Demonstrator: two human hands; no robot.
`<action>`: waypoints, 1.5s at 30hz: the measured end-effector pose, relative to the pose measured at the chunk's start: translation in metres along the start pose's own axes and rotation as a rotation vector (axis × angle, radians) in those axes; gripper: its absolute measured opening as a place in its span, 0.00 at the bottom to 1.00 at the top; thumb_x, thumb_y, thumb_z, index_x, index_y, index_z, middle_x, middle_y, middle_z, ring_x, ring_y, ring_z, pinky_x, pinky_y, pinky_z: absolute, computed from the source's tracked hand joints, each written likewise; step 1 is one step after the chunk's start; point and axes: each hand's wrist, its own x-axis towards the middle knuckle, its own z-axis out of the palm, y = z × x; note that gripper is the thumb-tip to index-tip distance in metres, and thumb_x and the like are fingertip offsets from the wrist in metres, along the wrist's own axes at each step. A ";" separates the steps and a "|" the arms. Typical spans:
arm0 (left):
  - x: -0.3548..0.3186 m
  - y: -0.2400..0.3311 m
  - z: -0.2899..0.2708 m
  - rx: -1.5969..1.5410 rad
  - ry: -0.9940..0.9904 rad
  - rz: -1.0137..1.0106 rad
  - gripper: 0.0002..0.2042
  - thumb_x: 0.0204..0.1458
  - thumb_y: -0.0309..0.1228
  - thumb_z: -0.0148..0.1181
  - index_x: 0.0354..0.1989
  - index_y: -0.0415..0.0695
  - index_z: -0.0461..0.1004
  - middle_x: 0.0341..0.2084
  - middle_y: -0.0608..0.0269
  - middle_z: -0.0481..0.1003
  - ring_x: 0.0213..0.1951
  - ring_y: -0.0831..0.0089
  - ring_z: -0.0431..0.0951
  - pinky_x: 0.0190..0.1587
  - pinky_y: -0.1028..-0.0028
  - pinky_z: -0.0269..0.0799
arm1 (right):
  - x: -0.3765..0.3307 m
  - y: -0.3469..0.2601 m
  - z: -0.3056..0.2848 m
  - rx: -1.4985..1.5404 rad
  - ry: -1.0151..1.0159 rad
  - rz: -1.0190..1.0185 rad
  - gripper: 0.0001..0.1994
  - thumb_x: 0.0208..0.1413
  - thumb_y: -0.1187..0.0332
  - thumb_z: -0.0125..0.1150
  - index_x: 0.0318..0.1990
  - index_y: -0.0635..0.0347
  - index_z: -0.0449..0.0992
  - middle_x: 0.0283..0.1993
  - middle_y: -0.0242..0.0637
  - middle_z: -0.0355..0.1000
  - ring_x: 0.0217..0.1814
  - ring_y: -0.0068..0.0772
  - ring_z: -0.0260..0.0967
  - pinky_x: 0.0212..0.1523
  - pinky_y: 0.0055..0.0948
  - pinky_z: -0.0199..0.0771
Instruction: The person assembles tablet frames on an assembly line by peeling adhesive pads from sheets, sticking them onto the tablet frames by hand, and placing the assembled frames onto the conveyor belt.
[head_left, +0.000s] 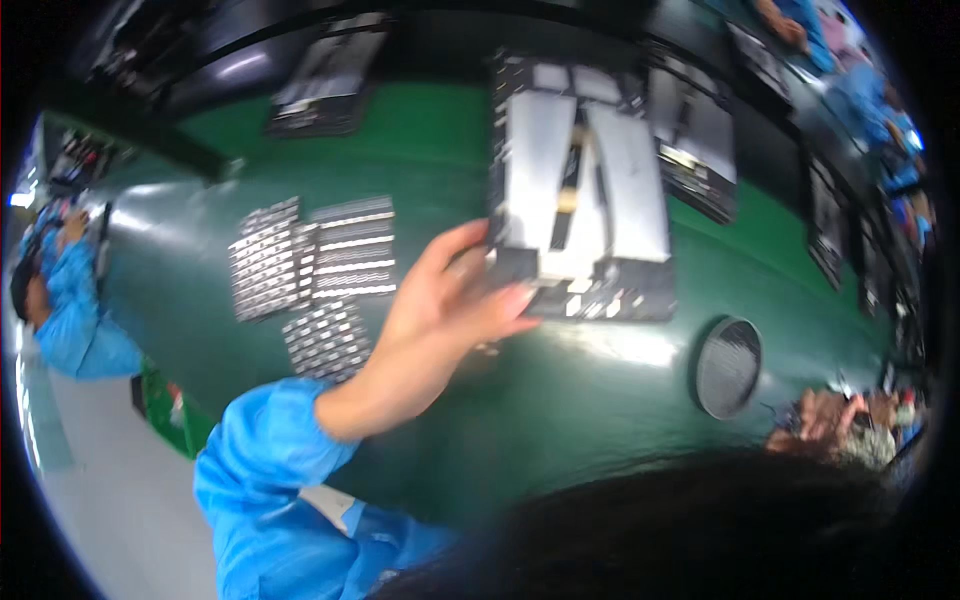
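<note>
My left hand (430, 310) reaches up from the lower left in a blue sleeve (270, 440). Its thumb and fingers are closed on the lower left corner of an opened flat tablet-like device (640, 290). The device has a black frame and two long silver packs with a dark gap between them; it is tilted up and somewhat blurred. Left of my hand lie sheets of small parts, one with silver stripes (352, 245) and others with rows of small silver pieces (265, 262). My right hand is not in view.
More opened devices lie beyond, one at far left (325, 85) and another (695, 135) at right, along a bright green strip (430, 125). On the dark green table (590, 400) stands a round black dish (728, 368). A person in blue (75, 300) is at far left.
</note>
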 end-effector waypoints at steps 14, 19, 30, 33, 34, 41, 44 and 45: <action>-0.062 -0.050 -0.028 0.634 -0.215 -0.004 0.47 0.49 0.17 0.67 0.73 0.37 0.39 0.67 0.47 0.50 0.61 0.55 0.66 0.64 0.60 0.63 | -0.015 0.050 0.026 0.031 -0.026 0.074 0.06 0.60 0.75 0.55 0.43 0.63 0.70 0.17 0.29 0.58 0.14 0.20 0.53 0.19 0.28 0.64; -0.015 -0.033 0.054 1.355 -0.510 0.585 0.45 0.36 0.35 0.77 0.65 0.40 0.59 0.60 0.41 0.61 0.61 0.42 0.62 0.66 0.51 0.55 | -0.020 0.046 0.033 0.051 -0.029 0.083 0.06 0.59 0.75 0.56 0.43 0.63 0.69 0.17 0.29 0.58 0.14 0.20 0.54 0.20 0.27 0.65; 0.082 -0.089 0.128 1.412 -0.655 0.859 0.52 0.31 0.50 0.78 0.63 0.30 0.60 0.54 0.49 0.70 0.56 0.57 0.70 0.64 0.56 0.56 | -0.021 0.047 0.037 -0.031 -0.036 0.082 0.07 0.60 0.73 0.56 0.44 0.61 0.69 0.16 0.27 0.57 0.14 0.19 0.52 0.20 0.26 0.60; 0.079 -0.073 0.124 1.518 -0.680 0.817 0.49 0.32 0.47 0.79 0.61 0.29 0.62 0.51 0.49 0.71 0.54 0.59 0.71 0.62 0.58 0.57 | -0.020 0.041 0.032 0.041 -0.035 0.102 0.07 0.59 0.75 0.57 0.44 0.61 0.69 0.17 0.28 0.59 0.14 0.19 0.53 0.21 0.27 0.63; 0.077 -0.071 0.120 1.529 -0.675 0.811 0.49 0.32 0.47 0.79 0.61 0.29 0.62 0.51 0.49 0.71 0.54 0.59 0.71 0.62 0.58 0.57 | -0.021 0.040 0.033 0.107 -0.044 0.123 0.08 0.58 0.77 0.59 0.44 0.62 0.70 0.18 0.29 0.61 0.15 0.19 0.55 0.21 0.28 0.66; 0.057 -0.059 0.104 1.536 -0.666 0.746 0.49 0.34 0.46 0.77 0.64 0.33 0.60 0.55 0.47 0.68 0.58 0.56 0.68 0.66 0.55 0.55 | -0.042 0.026 0.029 0.061 -0.050 0.177 0.11 0.54 0.76 0.61 0.44 0.62 0.69 0.38 0.37 0.68 0.29 0.26 0.66 0.30 0.27 0.70; 0.051 -0.068 0.116 1.560 -0.641 0.801 0.49 0.35 0.45 0.76 0.65 0.33 0.59 0.56 0.46 0.67 0.60 0.54 0.67 0.66 0.53 0.55 | -0.041 0.030 0.026 -0.026 -0.045 0.096 0.11 0.54 0.76 0.61 0.43 0.62 0.69 0.38 0.37 0.68 0.29 0.25 0.66 0.30 0.26 0.70; 0.050 -0.073 0.119 1.577 -0.622 0.880 0.50 0.35 0.45 0.76 0.66 0.34 0.58 0.57 0.45 0.66 0.60 0.54 0.66 0.66 0.52 0.55 | -0.040 0.036 0.026 -0.021 -0.020 0.059 0.09 0.56 0.76 0.60 0.43 0.62 0.69 0.33 0.36 0.68 0.26 0.25 0.64 0.28 0.27 0.69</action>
